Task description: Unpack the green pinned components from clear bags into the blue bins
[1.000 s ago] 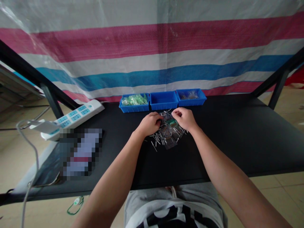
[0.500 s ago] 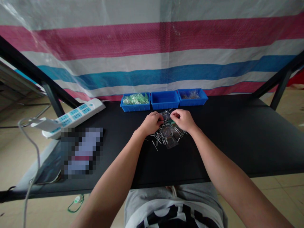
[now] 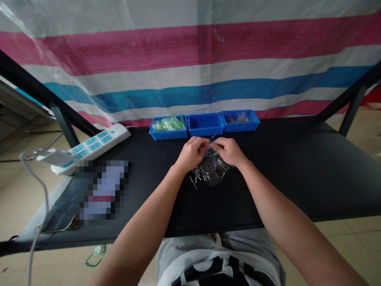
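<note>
A pile of small metal-legged components and clear plastic bags (image 3: pixel 210 171) lies on the black table (image 3: pixel 297 174). Both my hands hover over its far edge with fingers curled in a pinch. My left hand (image 3: pixel 192 153) and my right hand (image 3: pixel 226 150) almost touch at the fingertips, each closed on something tiny that I cannot make out. Behind the pile stand three blue bins: the left bin (image 3: pixel 168 128) holds green parts, the middle bin (image 3: pixel 205 124) looks bare, the right bin (image 3: pixel 240 120) holds pale parts.
A white power strip (image 3: pixel 89 147) with a grey cable lies at the table's left. A blurred-out rectangular item (image 3: pixel 101 190) rests in front of it. A striped tarp (image 3: pixel 190 59) hangs behind the table. Black frame legs stand at both sides.
My hands have drawn closer together over the pile, the left moving slightly right and forward. The view shifted a little.
</note>
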Motion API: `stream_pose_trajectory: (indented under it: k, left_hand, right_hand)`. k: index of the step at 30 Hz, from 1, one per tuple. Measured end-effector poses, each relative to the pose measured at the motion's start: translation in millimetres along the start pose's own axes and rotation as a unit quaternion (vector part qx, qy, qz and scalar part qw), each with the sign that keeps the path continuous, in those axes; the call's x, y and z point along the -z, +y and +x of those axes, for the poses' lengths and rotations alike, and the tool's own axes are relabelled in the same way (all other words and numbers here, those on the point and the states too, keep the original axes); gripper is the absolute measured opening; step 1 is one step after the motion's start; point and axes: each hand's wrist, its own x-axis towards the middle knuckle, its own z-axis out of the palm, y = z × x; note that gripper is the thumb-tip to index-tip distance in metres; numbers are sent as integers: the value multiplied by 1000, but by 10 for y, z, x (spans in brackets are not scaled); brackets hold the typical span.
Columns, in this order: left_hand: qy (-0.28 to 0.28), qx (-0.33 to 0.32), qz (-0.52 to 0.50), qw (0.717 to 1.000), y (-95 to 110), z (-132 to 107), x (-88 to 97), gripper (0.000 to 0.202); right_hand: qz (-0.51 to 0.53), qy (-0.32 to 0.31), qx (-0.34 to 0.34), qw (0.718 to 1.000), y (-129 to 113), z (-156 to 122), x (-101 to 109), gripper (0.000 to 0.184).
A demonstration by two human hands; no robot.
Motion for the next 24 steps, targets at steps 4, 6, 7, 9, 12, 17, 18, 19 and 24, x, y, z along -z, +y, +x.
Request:
stream_pose_trajectory:
  k: [4,6,7,9,12,17,18,19,24]
  left_hand:
    - [1,31,-13,999,-20,5,17,22]
    - [-7,39,-18,999,-26,11,23,25]
    - [-11,38,-20,999,-27,15,24,26]
    - [-7,33,-18,999,-28,21,22,25]
    - [14,43,-20,999,-30,23,11,21]
    - [17,103,-114,988,-31,0,-14,24]
    - [11,102,-142,985,-28,-4,-18,23]
    - [6,99,-168,981,-24,-5,-19,22]
    - [5,102,-207,973,-4,10,-3,17]
  right_hand:
    - [56,27,-8,998,-15,-2,15,24]
    - [67,32,-8,997,-11,-1,15,20]
    - [69,34,-8,997,-6,-1,11,20]
    - [67,39,-10,997,9,-1,0,19]
    - [55,54,-19,997,29,0,-16,20]
    - [35,71,-22,997,59,0,-14,28]
    - [37,73,-23,996,64,0,-13,29]
    - [39,74,-27,996,68,0,-12,31]
    - [40,91,-62,993,57,3,-10,36]
